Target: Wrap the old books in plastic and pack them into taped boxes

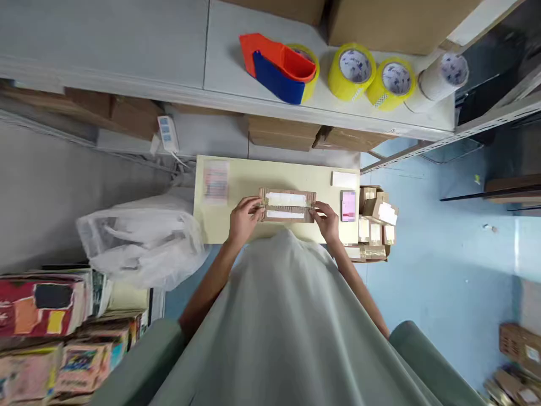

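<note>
The left hand (245, 219) has its thumb and fingers drawn nearly together, pinching the left end of a piece of cardboard (287, 205), and the right hand (327, 222) grips the right end in much the same way, thumb and forefinger close together. The cardboard lies lengthwise between the two hands, over the pale yellow worktop (245, 175), near the edge closest to the person; whether it touches the surface is hard to tell. Two white strips run along it, with a jagged line between them. Just to the right of the right hand lies a phone (348, 206) with a pinkish screen, and beyond it, farther from the person, a white slip (344, 179). Left of the left hand and farther forward is a printed sheet (216, 182). Past the worktop's right end, a box of small parcels (376, 225) stands beside it; well to the left of the left hand sits a white plastic bag (146, 239). Ahead of both hands, a grey shelf (127, 42) carries a red and blue tape dispenser (276, 67) and yellow rolls of tape (351, 65).
</note>
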Tool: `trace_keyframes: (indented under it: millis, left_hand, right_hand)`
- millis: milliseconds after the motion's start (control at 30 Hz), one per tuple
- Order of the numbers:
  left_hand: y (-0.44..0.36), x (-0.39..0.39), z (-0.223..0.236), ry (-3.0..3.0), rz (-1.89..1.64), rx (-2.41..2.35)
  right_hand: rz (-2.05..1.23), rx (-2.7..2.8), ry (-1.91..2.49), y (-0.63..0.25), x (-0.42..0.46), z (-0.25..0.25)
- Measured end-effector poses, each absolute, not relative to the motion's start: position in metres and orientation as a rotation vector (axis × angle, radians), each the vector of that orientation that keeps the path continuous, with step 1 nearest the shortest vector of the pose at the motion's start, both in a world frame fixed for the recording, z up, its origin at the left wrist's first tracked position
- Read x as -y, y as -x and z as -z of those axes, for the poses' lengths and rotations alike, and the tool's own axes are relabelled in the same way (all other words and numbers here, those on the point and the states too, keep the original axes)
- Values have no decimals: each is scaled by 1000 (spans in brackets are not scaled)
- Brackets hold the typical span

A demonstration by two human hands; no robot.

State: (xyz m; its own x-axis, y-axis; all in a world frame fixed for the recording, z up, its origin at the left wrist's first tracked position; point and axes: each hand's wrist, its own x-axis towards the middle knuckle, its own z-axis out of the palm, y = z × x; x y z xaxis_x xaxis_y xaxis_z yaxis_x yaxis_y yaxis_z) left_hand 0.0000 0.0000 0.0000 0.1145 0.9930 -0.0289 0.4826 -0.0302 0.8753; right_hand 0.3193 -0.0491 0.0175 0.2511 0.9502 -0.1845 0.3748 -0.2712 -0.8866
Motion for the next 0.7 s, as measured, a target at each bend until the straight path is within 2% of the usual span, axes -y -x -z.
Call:
trace_keyframes:
  millis: [500, 600, 700]
  left_hand:
    - [-2, -5, -4, -1551, -877, -1468]
    - [-2, -18, -19, -1580, -918, -1488]
    - [-8, -49, -51, -1638, -1041, -1439]
  right_hand:
    - [-1067, 1216, 1754, -323, 37, -22]
    - [-960, 1340, 1762, -325, 23, -40]
    - [-702, 1529, 1701, -324, -16, -80]
